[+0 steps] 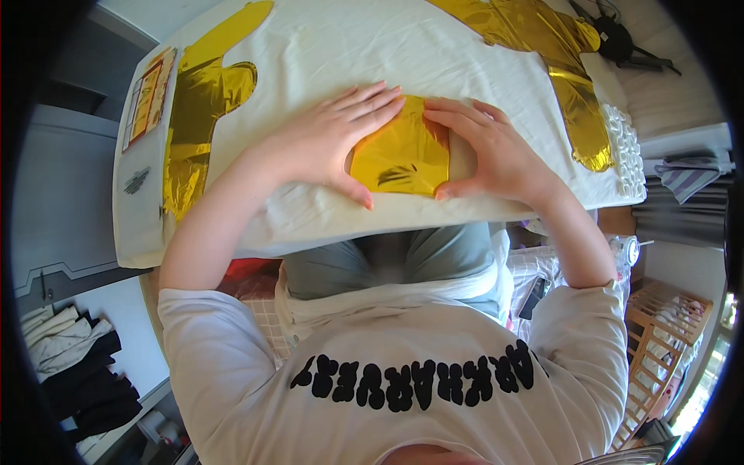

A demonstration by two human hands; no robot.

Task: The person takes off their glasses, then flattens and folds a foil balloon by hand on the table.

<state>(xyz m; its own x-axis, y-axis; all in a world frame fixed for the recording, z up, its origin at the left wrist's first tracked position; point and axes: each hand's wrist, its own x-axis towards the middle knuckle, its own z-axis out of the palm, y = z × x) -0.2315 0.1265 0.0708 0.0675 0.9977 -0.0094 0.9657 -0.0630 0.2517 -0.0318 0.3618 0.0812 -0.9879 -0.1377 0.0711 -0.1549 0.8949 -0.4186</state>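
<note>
A folded piece of shiny gold foil [404, 159], squarish in shape, lies flat on the white-covered table [302, 58] in front of me. My left hand [341, 136] rests on the cloth beside it, fingertips on its upper left edge and thumb near its lower left corner. On the opposite side, my right hand [484, 151] has its fingertips at the upper right edge and its thumb touching the lower right corner. Both hands have their fingers stretched out and frame the foil without wrapping round it.
A flat gold foil balloon [194, 116] lies along the table's left side, near a printed package [149, 99] and a small grey bundle [136, 180]. More gold foil [570, 70] spreads over the far right, beside a black stand-like object [616, 39] and white looped pieces [624, 151].
</note>
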